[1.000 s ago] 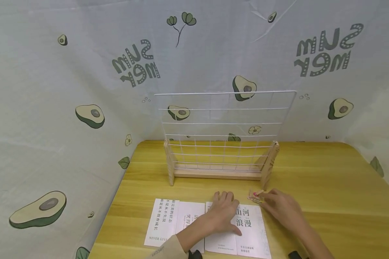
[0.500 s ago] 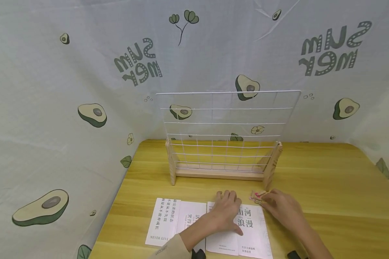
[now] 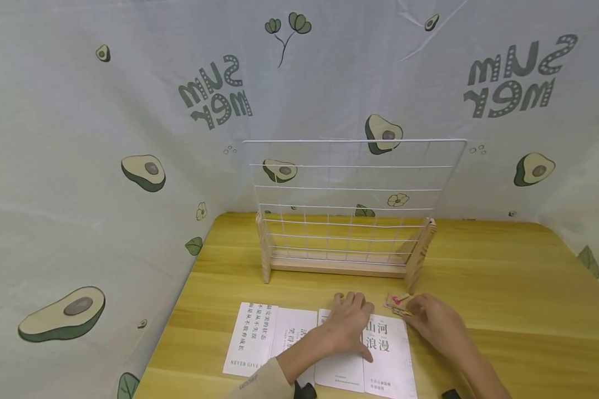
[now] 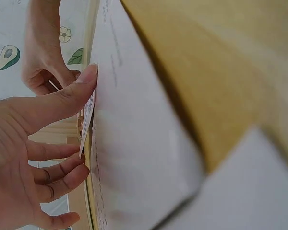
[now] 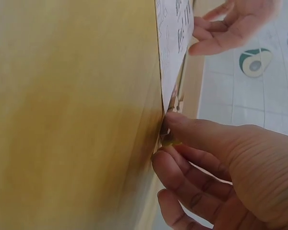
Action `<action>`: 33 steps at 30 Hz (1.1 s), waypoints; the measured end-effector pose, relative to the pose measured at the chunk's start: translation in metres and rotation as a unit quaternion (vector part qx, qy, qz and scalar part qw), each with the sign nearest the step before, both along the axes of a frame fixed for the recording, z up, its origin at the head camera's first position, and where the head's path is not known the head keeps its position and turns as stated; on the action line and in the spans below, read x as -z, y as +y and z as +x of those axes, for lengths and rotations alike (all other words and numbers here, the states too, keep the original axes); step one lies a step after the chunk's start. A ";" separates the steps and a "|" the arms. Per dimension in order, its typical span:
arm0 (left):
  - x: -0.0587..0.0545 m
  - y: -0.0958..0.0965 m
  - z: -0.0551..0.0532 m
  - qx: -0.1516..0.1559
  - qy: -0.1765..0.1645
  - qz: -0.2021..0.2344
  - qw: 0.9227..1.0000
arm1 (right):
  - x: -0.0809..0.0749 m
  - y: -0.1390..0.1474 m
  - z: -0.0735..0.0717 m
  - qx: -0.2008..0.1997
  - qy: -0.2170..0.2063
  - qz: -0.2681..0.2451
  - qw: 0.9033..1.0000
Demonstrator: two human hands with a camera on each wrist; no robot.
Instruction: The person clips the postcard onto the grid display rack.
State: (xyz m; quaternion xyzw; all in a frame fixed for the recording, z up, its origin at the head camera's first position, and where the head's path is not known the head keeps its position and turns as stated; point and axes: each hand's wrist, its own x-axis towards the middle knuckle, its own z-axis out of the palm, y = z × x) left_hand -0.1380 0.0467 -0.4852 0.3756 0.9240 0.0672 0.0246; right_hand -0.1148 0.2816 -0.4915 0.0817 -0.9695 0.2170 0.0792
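Observation:
Four-sided white cards printed with dark lettering lie in a row, among them a left card (image 3: 247, 341) and a right card (image 3: 390, 360). My left hand (image 3: 346, 327) rests over the card third from the left (image 3: 339, 377), its thumb near the right card and its fingers spread at the far edge. In the left wrist view, the thumb (image 4: 89, 76) touches card paper. My right hand (image 3: 436, 321) pinches at a small wooden clothespin (image 5: 168, 139) beside a little group of pink-decorated wooden clothespins (image 3: 395, 302), just beyond the right card; fingers partly hide it.
A white wire grid rack (image 3: 349, 208) stands behind the cards in a wooden base (image 3: 339, 267). Beyond the wood-grain table (image 3: 509, 282) hangs a pale curtain (image 3: 329, 100) with avocado prints.
The right fingers have shifted slightly at the clothespins, drawing back a little to the right. The left hand stays over the cards. The head view has moved a little.

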 end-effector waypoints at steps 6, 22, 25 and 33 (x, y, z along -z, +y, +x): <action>0.000 -0.003 -0.001 -0.003 -0.022 0.020 1.000 | 0.000 0.004 0.001 0.011 -0.018 0.005 1.000; -0.007 -0.017 -0.002 -0.003 -0.228 0.237 0.944 | -0.006 0.009 0.008 0.013 -0.028 -0.038 0.999; -0.008 -0.019 -0.002 -0.004 -0.235 0.268 0.934 | -0.005 0.009 0.009 0.013 -0.031 -0.052 0.998; -0.008 -0.026 -0.001 -0.060 -0.262 0.334 0.904 | 0.001 0.007 0.009 0.005 0.029 -0.058 0.998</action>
